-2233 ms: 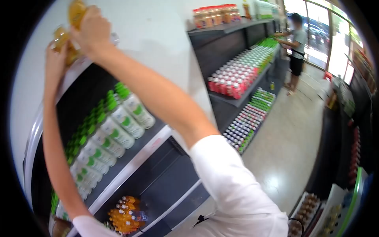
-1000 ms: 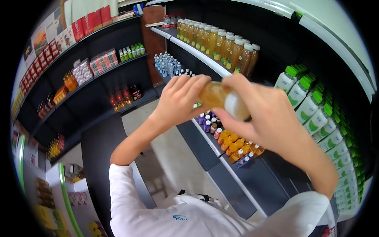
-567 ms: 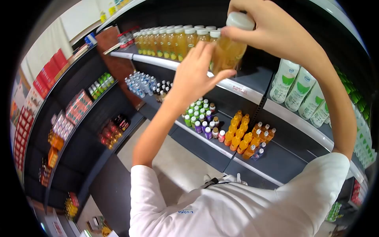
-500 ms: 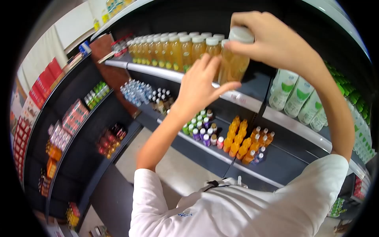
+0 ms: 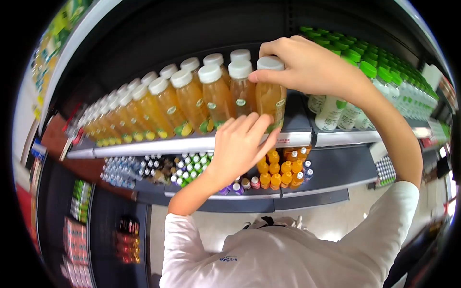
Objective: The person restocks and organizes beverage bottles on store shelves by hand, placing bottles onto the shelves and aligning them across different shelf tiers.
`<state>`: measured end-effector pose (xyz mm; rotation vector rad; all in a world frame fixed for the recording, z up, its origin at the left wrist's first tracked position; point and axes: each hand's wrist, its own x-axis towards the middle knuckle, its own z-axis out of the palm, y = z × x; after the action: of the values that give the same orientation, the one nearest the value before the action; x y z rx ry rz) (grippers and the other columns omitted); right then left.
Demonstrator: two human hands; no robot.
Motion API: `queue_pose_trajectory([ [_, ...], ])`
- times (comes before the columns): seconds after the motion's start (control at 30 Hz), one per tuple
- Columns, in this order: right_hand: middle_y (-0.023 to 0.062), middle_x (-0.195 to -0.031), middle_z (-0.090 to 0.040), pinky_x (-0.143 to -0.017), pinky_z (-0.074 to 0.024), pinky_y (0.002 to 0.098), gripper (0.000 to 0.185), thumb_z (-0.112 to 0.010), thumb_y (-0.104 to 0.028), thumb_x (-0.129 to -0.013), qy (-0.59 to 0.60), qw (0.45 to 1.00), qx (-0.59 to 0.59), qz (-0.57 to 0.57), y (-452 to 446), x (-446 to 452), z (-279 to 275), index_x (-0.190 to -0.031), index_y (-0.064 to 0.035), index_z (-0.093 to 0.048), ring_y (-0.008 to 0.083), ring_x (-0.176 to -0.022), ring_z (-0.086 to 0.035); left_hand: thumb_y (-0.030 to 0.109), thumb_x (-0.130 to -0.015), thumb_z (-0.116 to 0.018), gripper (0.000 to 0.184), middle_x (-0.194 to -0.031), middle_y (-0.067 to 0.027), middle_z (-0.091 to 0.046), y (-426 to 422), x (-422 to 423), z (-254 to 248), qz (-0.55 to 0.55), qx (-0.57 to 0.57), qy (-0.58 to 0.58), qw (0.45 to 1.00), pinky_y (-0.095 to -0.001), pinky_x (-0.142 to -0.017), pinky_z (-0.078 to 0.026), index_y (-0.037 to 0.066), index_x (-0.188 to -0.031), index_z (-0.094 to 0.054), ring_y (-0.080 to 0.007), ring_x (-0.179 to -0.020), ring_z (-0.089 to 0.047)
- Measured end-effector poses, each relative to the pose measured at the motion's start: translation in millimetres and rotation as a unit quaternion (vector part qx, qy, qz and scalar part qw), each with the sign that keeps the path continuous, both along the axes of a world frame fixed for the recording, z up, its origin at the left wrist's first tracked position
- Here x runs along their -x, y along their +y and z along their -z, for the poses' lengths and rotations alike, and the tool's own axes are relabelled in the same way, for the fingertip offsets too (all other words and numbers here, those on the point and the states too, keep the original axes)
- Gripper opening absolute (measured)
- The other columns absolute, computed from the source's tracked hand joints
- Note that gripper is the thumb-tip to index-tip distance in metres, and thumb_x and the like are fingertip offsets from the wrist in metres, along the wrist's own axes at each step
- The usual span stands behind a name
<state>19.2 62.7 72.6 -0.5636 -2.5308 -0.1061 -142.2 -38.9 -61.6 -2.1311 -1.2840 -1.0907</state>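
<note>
A white-capped bottle of amber drink (image 5: 272,98) stands upright at the right end of a row of like bottles (image 5: 168,102) on the upper shelf (image 5: 192,143). My right hand (image 5: 300,65) is closed round its neck, just under the cap, from behind and the right. My left hand (image 5: 242,144) is at the shelf's front edge, fingertips against the lower part of the same bottle, thumb spread out to the right. The held bottle is beside its left neighbour.
Green-capped white bottles (image 5: 331,113) fill the shelf at right. Below are orange bottles (image 5: 275,180), green-and-white-capped bottles (image 5: 194,165) and pale blue bottles (image 5: 117,171). A dark side shelf (image 5: 103,230) with pink packs (image 5: 75,240) stands at lower left.
The amber bottle, earlier held tilted in both hands, has come down upright at the row's right end. My view has swung to face the shelf, and the left hand has moved lower on the bottle.
</note>
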Motion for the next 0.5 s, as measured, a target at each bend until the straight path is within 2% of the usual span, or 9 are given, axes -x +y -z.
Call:
queue_pose_trajectory([
  [0.1, 0.0263, -0.077, -0.07, -0.076, -0.0569, 0.0457, 0.058, -0.071, -0.052, -0.09, -0.057, 0.99, 0.109, 0.073, -6.2, 7.2, -12.7, -0.097, 0.0056, -0.073, 0.0426, -0.081, -0.071, 0.016, -0.086, -0.076, 0.024, -0.079, -0.0075, -0.061, 3.1, 7.3, 2.0, 0.08, 0.024, -0.033, 0.996, -0.0384, -0.062, -0.049, 0.006, -0.106, -0.068, -0.0282, -0.07, -0.063],
  [0.13, 0.0268, -0.076, -0.069, -0.076, -0.0572, 0.046, 0.059, -0.072, -0.053, -0.088, -0.044, 0.993, 0.074, 0.077, -3.5, 8.4, -9.7, -0.093, 0.0056, -0.073, 0.0431, -0.08, -0.071, 0.015, -0.086, -0.076, 0.028, -0.083, -0.009, -0.062, 3.5, 6.5, 2.8, 0.103, 0.036, -0.049, 0.993, -0.0391, -0.064, -0.05, 0.006, -0.111, -0.068, -0.0298, -0.073, -0.064],
  [0.17, 0.0277, -0.076, -0.069, -0.077, -0.0573, 0.0463, 0.059, -0.073, -0.053, -0.087, -0.041, 0.993, 0.072, 0.082, -3.7, 8.1, -9.6, -0.092, 0.0059, -0.073, 0.0437, -0.08, -0.071, 0.022, -0.088, -0.076, 0.034, -0.09, -0.0086, -0.059, 7.8, 9.7, 10.8, 0.133, 0.024, -0.055, 0.989, -0.039, -0.063, -0.05, 0.007, -0.117, -0.065, -0.0266, -0.073, -0.062],
  [0.2, 0.0285, -0.077, -0.069, -0.077, -0.0574, 0.0467, 0.06, -0.073, -0.054, -0.087, -0.036, 0.993, 0.066, 0.092, -6.7, 7.9, -9.9, -0.091, 0.0061, -0.072, 0.0442, -0.081, -0.071, 0.021, -0.088, -0.076, 0.037, -0.098, -0.0106, -0.064, 4.1, 9.1, 11.4, 0.144, 0.051, -0.072, 0.986, -0.0389, -0.069, -0.053, 0.006, -0.12, -0.065, -0.0287, -0.08, -0.066],
  [0.27, 0.026, -0.068, -0.064, -0.068, -0.0541, 0.0436, 0.059, -0.072, -0.053, -0.089, -0.013, 0.995, 0.022, 0.099, -4.6, 6.6, 0.2, -0.099, 0.0053, -0.071, 0.0429, -0.069, -0.067, 0.021, -0.088, -0.076, 0.039, -0.109, -0.0119, -0.066, 2.5, 10.6, 16.5, 0.18, 0.057, -0.097, 0.977, -0.0385, -0.075, -0.056, 0.005, -0.121, -0.064, -0.0307, -0.088, -0.069],
  [0.33, 0.0264, -0.069, -0.066, -0.073, -0.0558, 0.045, 0.063, -0.071, -0.055, -0.09, 0.007, 0.991, 0.052, 0.122, 0.3, 7.1, 9.1, -0.102, 0.0062, -0.07, 0.0461, -0.07, -0.067, 0.016, -0.086, -0.077, 0.04, -0.12, -0.0142, -0.066, 1.4, 9.5, 19.1, 0.188, 0.114, -0.117, 0.969, -0.0394, -0.083, -0.057, 0.004, -0.122, -0.064, -0.0353, -0.099, -0.069],
  [0.4, 0.0233, -0.069, -0.067, -0.068, -0.0573, 0.0425, 0.064, -0.071, -0.056, -0.09, 0.016, 0.991, 0.032, 0.126, 6.3, 5.7, 23.3, -0.102, 0.0073, -0.07, 0.0388, -0.066, -0.07, 0.017, -0.086, -0.076, 0.041, -0.123, -0.0118, -0.065, 2.8, 3.6, 20.9, 0.179, 0.138, -0.124, 0.966, -0.0381, -0.079, -0.057, 0.005, -0.124, -0.064, -0.0338, -0.097, -0.07],
  [0.43, 0.0233, -0.069, -0.067, -0.068, -0.0573, 0.0425, 0.064, -0.071, -0.056, -0.09, 0.023, 0.989, 0.02, 0.144, -1.5, 5.5, 14.8, -0.102, 0.0073, -0.07, 0.0388, -0.066, -0.07, 0.017, -0.086, -0.076, 0.041, -0.123, -0.0115, -0.065, 3.9, 1.2, 22.1, 0.181, 0.125, -0.118, 0.968, -0.0371, -0.075, -0.056, 0.006, -0.124, -0.064, -0.0319, -0.091, -0.069],
  [0.5, 0.0174, -0.07, -0.069, -0.059, -0.0568, 0.0371, 0.064, -0.071, -0.057, -0.09, -0.029, 0.952, 0.257, 0.164, -15.4, 4.1, -4.5, -0.101, 0.0067, -0.07, 0.0272, -0.06, -0.07, 0.017, -0.087, -0.075, 0.04, -0.122, -0.0111, -0.065, 3.3, -4.2, 21.3, 0.192, 0.103, -0.109, 0.97, -0.0361, -0.071, -0.056, 0.006, -0.124, -0.064, -0.0301, -0.085, -0.069],
])
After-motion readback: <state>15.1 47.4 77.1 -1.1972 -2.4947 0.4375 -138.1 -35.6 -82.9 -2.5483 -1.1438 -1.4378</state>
